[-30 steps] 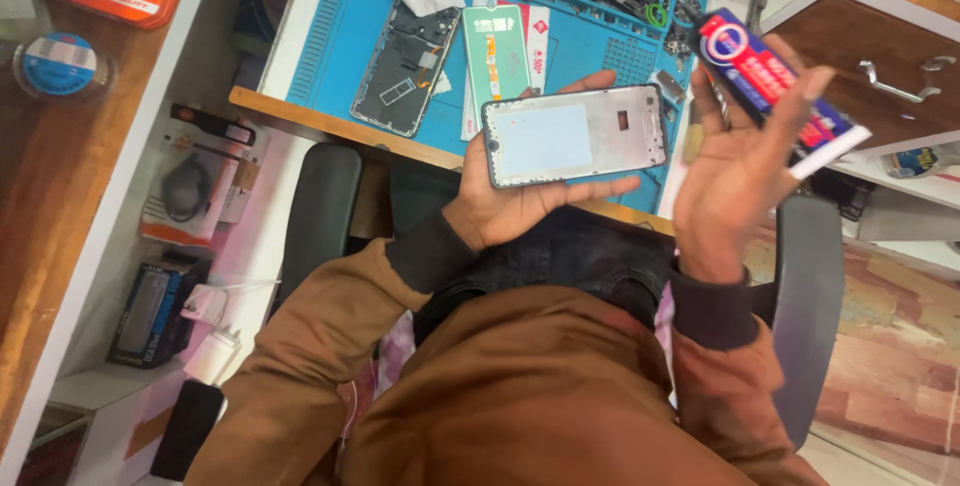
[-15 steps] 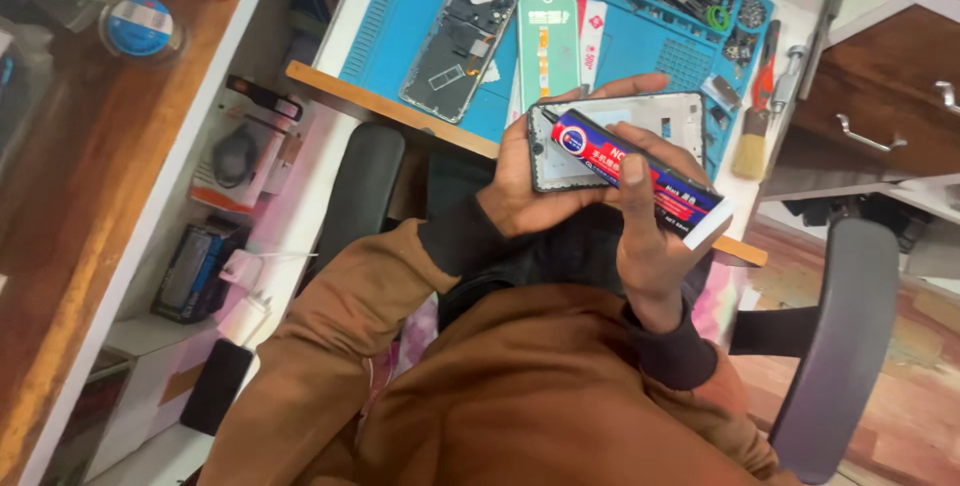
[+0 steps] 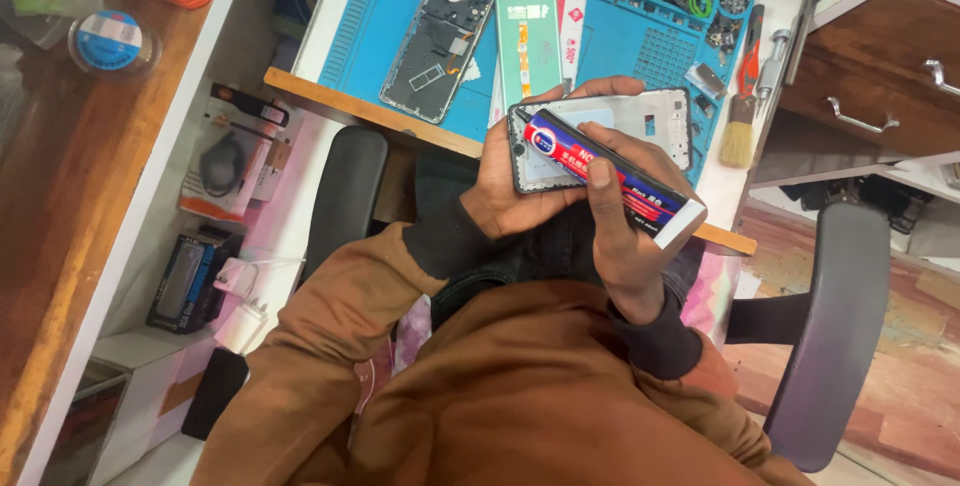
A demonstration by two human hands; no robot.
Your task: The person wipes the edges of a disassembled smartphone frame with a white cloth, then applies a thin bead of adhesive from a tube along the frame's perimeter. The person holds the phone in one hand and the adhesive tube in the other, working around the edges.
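Since half a second ago the glue tube point(image 3: 612, 178) has tipped lower, so its nozzle now sits at the left end of the phone frame point(image 3: 640, 124) rather than hovering over its middle. The left hand point(image 3: 510, 186) is curled under the frame, gripping it flat and face-up above the lap, which steadies the edge for the nozzle. The right hand point(image 3: 625, 236) is closed around the tube, index finger laid along it for control. Behind them on the counter, the blue mat point(image 3: 620, 46) carries an opened phone body point(image 3: 435, 54) and a brush point(image 3: 740, 126).

blue mat point(image 3: 620, 46), brush point(image 3: 741, 116), opened phone point(image 3: 435, 54)
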